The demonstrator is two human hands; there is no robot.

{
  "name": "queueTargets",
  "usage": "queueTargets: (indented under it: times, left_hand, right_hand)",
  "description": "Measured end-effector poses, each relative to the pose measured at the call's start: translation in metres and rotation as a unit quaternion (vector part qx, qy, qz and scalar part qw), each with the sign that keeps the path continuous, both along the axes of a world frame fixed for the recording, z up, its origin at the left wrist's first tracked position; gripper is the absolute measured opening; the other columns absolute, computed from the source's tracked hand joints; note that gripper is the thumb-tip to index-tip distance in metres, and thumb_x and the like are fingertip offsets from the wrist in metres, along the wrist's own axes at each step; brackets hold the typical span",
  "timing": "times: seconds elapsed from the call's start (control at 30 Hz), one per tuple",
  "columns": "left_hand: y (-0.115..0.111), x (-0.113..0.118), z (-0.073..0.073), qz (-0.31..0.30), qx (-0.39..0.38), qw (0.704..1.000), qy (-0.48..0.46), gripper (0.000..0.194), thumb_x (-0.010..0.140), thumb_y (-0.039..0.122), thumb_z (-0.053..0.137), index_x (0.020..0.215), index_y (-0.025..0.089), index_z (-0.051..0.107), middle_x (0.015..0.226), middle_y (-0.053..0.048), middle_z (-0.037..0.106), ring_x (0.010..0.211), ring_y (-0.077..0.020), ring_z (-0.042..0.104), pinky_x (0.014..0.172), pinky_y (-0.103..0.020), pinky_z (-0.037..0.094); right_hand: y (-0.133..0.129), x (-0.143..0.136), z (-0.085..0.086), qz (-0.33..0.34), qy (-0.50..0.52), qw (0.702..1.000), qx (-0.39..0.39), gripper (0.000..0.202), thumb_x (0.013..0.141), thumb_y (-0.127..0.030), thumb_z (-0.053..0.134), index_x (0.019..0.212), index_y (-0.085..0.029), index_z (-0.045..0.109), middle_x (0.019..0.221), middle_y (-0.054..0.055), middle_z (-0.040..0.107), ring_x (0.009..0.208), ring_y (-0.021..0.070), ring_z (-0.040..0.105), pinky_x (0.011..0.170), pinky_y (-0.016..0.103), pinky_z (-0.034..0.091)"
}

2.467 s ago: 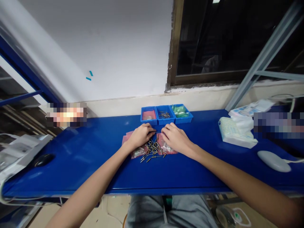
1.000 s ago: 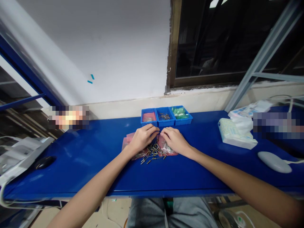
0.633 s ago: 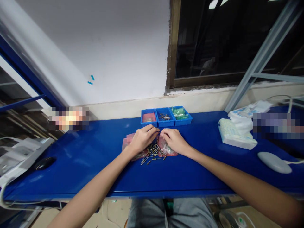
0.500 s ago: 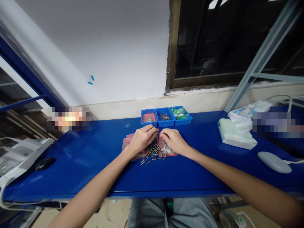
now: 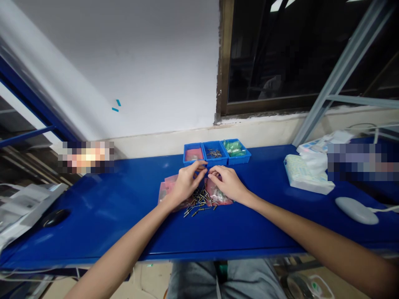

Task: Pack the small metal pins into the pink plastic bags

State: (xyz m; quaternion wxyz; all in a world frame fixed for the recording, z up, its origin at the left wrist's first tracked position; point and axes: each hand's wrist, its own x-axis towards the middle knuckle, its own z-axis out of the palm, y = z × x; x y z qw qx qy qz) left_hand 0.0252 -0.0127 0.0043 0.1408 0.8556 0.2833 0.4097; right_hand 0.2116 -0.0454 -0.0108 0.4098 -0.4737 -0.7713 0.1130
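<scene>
A loose pile of metal rivet-like pins (image 5: 199,200) lies on the blue table between pink plastic bags, one bag (image 5: 218,196) on the right and others (image 5: 166,189) on the left. Over the left side of the pile is my left hand (image 5: 189,180), its thumb and fingers apart with nothing visible between them. My right hand (image 5: 227,180) is curled above the right bag, fingertips pressed together close to my left fingertips; whatever it pinches is too small to make out. Behind them stand three blue bins, holding a pink bag (image 5: 193,154), pins (image 5: 214,153) and green packets (image 5: 233,147).
The blue table (image 5: 102,224) runs along the wall. On the right are a tissue pack (image 5: 307,176) and a pale mouse (image 5: 357,210) with a cable. A black mouse (image 5: 55,217) and a white device (image 5: 26,214) sit at the left.
My left fingers have spread apart from their earlier closed pose. My right hand stays curled in nearly the same place. The view has shifted slightly.
</scene>
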Motion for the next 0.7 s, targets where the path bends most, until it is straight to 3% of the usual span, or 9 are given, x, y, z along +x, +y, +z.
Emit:
queueTargets:
  times: [0.13, 0.37, 0.47, 0.7]
  left_hand:
    - [-0.0041, 0.0038, 0.0026, -0.013, -0.055, 0.997, -0.048, 0.016, 0.095, 0.03, 0.058, 0.103, 0.016, 0.061, 0.091, -0.005, 0.073, 0.08, -0.0149, 0.07, 0.073, -0.028, 0.058]
    - [-0.0004, 0.0012, 0.0024, -0.007, -0.042, 0.999, -0.009, 0.015, 0.094, 0.03, 0.06, 0.089, 0.017, 0.065, 0.087, -0.003, 0.072, 0.076, -0.0135, 0.066, 0.071, -0.027, 0.054]
    - [-0.0001, 0.0018, 0.0008, -0.015, -0.052, 0.999, -0.007, 0.011, 0.092, 0.027, 0.06, 0.097, 0.017, 0.063, 0.088, -0.003, 0.072, 0.076, -0.0139, 0.067, 0.07, -0.027, 0.053]
    - [-0.0011, 0.0049, -0.0047, -0.031, -0.075, 0.997, -0.006, 0.031, 0.089, 0.02, 0.056, 0.12, 0.017, 0.052, 0.079, -0.002, 0.069, 0.064, -0.0126, 0.062, 0.058, -0.025, 0.05]
  right_hand:
    - [-0.001, -0.0007, 0.0019, 0.009, 0.019, 1.0, -0.015, 0.011, 0.093, -0.019, 0.056, 0.087, -0.019, 0.065, 0.084, 0.002, 0.072, 0.078, 0.017, 0.065, 0.072, 0.028, 0.044]
    - [-0.0006, 0.0039, 0.0064, -0.001, 0.007, 1.0, 0.015, 0.017, 0.096, -0.022, 0.052, 0.084, -0.02, 0.064, 0.083, 0.001, 0.07, 0.078, 0.0162, 0.063, 0.072, 0.028, 0.042]
    - [-0.0007, 0.0043, 0.0063, -0.008, -0.009, 0.999, 0.037, 0.017, 0.097, -0.023, 0.05, 0.087, -0.02, 0.063, 0.088, 0.003, 0.07, 0.085, 0.0178, 0.062, 0.079, 0.03, 0.043]
    - [0.0, 0.0069, 0.0034, -0.016, -0.029, 0.998, 0.055, 0.018, 0.096, -0.017, 0.049, 0.107, -0.022, 0.062, 0.1, 0.005, 0.069, 0.096, 0.0197, 0.061, 0.085, 0.033, 0.046]
